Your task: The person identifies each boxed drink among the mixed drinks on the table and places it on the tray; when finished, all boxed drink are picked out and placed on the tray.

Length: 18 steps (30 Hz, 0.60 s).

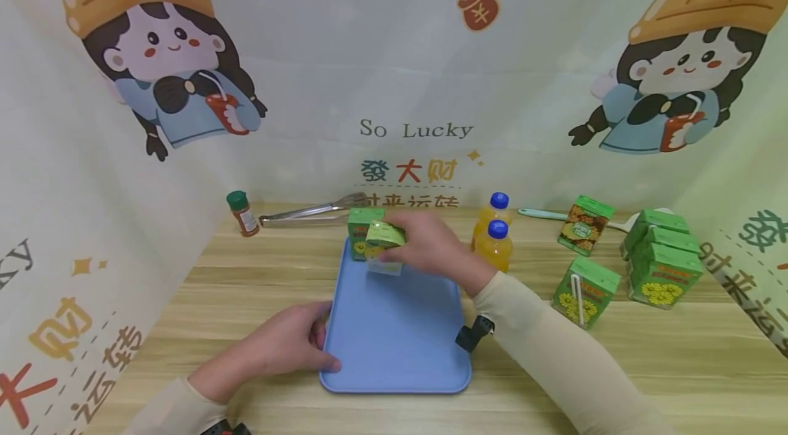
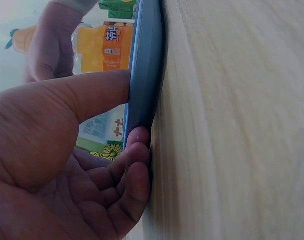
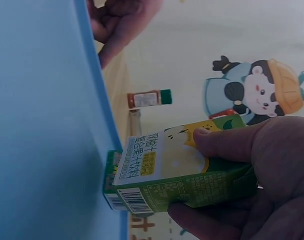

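Note:
A blue tray (image 1: 397,346) lies flat on the wooden table in the head view. My left hand (image 1: 295,339) grips its left edge; in the left wrist view the thumb presses the rim and curled fingers meet the side of the tray (image 2: 144,60). Over the tray's far left part, my right hand (image 1: 431,243) holds a green and white juice carton (image 3: 176,165) between thumb and fingers. Right behind that carton, another green juice carton (image 1: 362,218) stands at the tray's far left corner, partly hidden by the held one.
Two orange drink bottles (image 1: 495,250) with blue caps stand right of the tray. Farther right are several green cartons (image 1: 665,278), one carrying a straw (image 1: 576,298), and a pale-handled utensil (image 1: 542,214). Metal tongs (image 1: 308,213) and a green-capped spice jar (image 1: 244,216) lie back left, near the printed curtain.

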Each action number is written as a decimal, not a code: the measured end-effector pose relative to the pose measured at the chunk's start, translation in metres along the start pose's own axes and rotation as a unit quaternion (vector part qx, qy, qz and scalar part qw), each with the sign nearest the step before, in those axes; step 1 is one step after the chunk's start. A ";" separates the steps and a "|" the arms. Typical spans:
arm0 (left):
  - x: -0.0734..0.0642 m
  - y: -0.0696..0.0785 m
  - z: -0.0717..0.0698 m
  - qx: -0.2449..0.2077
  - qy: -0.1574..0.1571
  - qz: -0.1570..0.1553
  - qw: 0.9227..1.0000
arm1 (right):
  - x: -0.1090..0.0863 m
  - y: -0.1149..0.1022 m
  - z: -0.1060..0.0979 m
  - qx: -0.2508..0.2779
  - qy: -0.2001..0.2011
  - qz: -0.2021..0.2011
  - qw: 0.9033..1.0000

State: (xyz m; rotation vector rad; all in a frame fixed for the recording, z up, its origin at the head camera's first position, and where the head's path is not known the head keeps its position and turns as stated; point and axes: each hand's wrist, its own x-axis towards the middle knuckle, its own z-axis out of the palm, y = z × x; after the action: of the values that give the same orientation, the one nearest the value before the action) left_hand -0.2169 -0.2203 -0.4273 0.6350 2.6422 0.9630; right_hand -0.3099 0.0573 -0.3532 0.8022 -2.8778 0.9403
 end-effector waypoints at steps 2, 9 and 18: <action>0.000 0.000 0.000 0.001 0.001 0.001 1.000 | 0.004 0.000 0.007 0.004 -0.008 0.004 1.000; -0.001 0.001 0.000 -0.011 -0.010 -0.002 1.000 | 0.014 0.001 0.027 -0.004 -0.039 0.004 0.999; -0.001 0.002 -0.002 -0.001 -0.006 -0.003 1.000 | 0.024 -0.003 0.036 -0.024 -0.037 0.009 0.999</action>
State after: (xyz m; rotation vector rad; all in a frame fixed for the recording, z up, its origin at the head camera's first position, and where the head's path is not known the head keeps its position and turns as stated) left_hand -0.2158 -0.2205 -0.4242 0.6302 2.6310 0.9577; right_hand -0.3243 0.0235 -0.3773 0.8256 -2.9628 0.8568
